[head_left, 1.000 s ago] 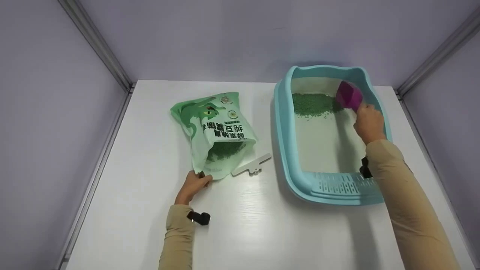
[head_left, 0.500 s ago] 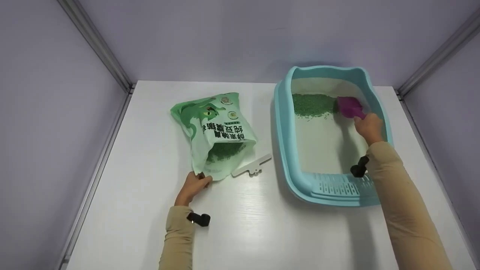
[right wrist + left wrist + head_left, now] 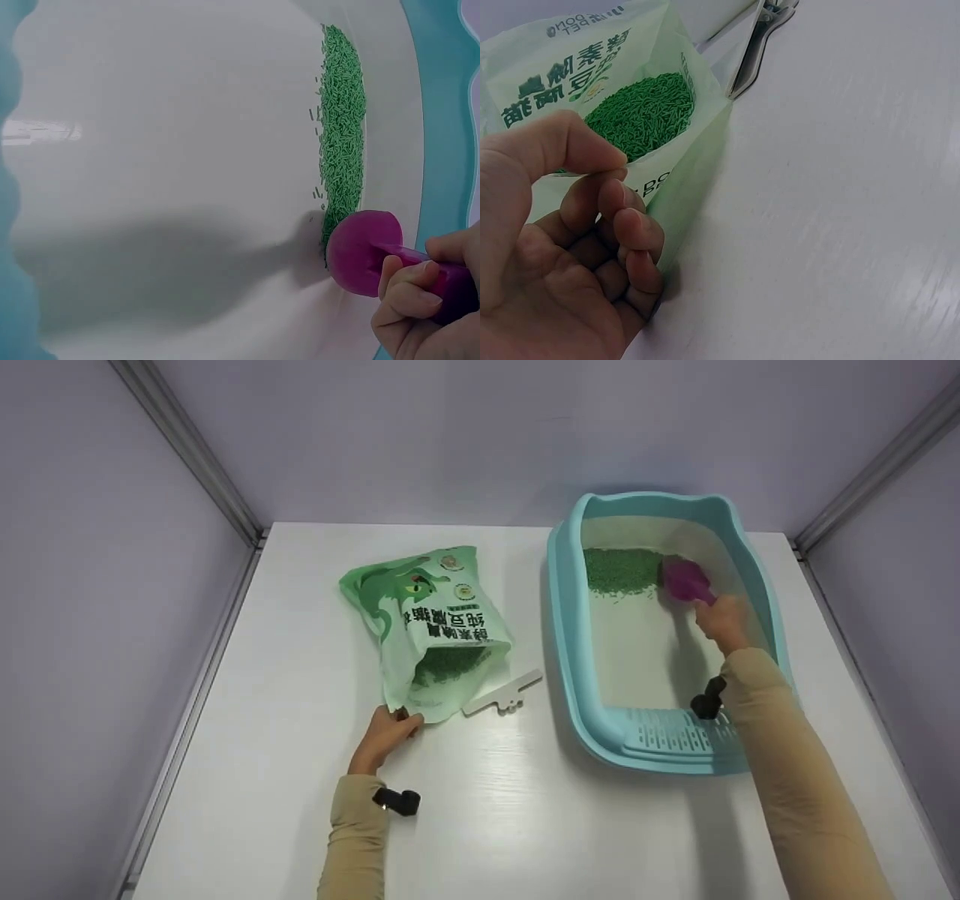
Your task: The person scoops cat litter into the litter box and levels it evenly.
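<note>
**Litter going from bag to box**

Litter bag [image 3: 424, 630] is lying at left, the left hand [image 3: 386, 731] pinching its open near edge. Farther right, the right hand [image 3: 721, 619] is gripping a purple scoop [image 3: 684, 580] against the green pellets [image 3: 622, 570] inside the blue litter box [image 3: 570, 660]; only the far end is covered, so most filling is seemingly remaining.

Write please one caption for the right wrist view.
Right hand holds a purple scoop beside green pellets in the litter tray.

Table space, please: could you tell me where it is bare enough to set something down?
Bare table left of the green bag, and the near strip before both hands. Crowded: the gap between bag and litter tray, where a white clip lies.
</note>
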Motion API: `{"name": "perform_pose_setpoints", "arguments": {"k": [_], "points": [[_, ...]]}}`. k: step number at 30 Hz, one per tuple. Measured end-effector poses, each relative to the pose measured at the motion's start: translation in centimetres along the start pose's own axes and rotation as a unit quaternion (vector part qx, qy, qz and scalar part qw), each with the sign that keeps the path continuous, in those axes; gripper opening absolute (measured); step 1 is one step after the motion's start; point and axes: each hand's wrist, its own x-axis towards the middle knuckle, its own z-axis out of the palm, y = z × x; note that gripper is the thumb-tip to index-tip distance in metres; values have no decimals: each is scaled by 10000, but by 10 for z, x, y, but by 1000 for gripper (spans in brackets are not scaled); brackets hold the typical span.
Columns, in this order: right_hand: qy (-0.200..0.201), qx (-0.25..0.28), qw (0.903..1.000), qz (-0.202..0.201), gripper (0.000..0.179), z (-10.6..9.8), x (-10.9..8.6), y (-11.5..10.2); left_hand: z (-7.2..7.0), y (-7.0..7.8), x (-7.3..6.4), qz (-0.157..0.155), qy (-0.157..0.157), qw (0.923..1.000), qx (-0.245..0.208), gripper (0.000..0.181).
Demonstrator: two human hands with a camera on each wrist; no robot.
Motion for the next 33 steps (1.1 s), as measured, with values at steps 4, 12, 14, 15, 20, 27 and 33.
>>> {"name": "perform_pose_setpoints", "arguments": {"k": [4, 12, 14, 15, 20, 27, 33], "points": [[-260, -168, 9995, 44, 27, 1, -3, -3, 0, 0, 0, 0, -3, 10000, -30, 16], [-998, -352, 9944, 65, 14, 0, -10, -6, -3, 25, -21, -13, -130, 9999, 43, 18], [-943, -482, 9944, -18, 11, -1, -10, -6, -4, 32, -28, -12, -155, 9999, 54, 18], [-890, -526, 9946, -52, 11, -1, -10, -7, -4, 34, -30, 2, -159, 9999, 58, 18], [-563, -632, 9963, -122, 18, -3, -10, -8, -4, 37, -34, 78, -178, 9998, 71, 19], [-420, -577, 9974, -65, 19, -10, -13, -11, -4, 35, -30, 220, -175, 9996, 51, 16], [-493, -458, 9977, -62, 18, -15, -19, -13, -4, 35, -31, 195, -163, 9996, 89, 16]]}}
